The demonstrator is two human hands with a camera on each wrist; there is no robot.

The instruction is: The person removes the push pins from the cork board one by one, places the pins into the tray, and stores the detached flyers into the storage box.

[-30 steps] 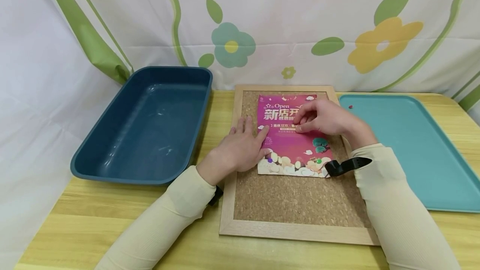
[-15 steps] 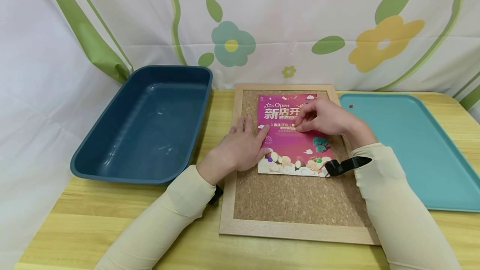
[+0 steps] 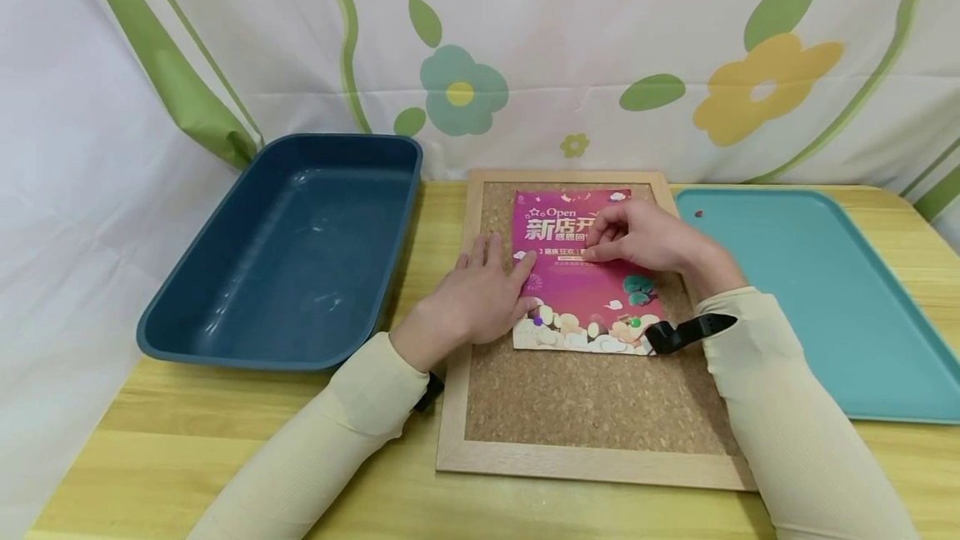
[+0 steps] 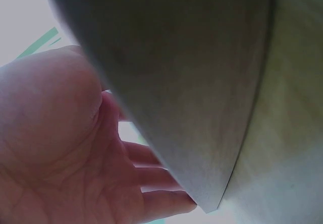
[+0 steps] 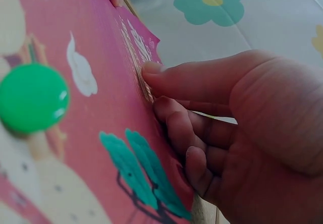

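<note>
A pink and purple printed poster [image 3: 570, 286] lies on a wood-framed corkboard [image 3: 600, 407]. My left hand [image 3: 483, 298] rests flat, fingers spread, across the board's left frame and the poster's left edge. Over the middle right of the poster, my right hand [image 3: 645, 236] has its fingers curled, with thumb and index tips at the paper. In the right wrist view the thumb [image 5: 156, 68] touches the poster; anything between the tips is hidden. A purple round-headed pushpin [image 3: 537, 321] and a green pushpin [image 3: 635, 322] sit near the poster's lower corners.
A deep dark-blue bin [image 3: 277, 273] stands on the wooden table [image 3: 247, 448] to the left. On the right lies a flat teal tray [image 3: 825, 315], with a small red object [image 3: 699, 213] near its far left corner. A flowered curtain [image 3: 540, 48] hangs behind.
</note>
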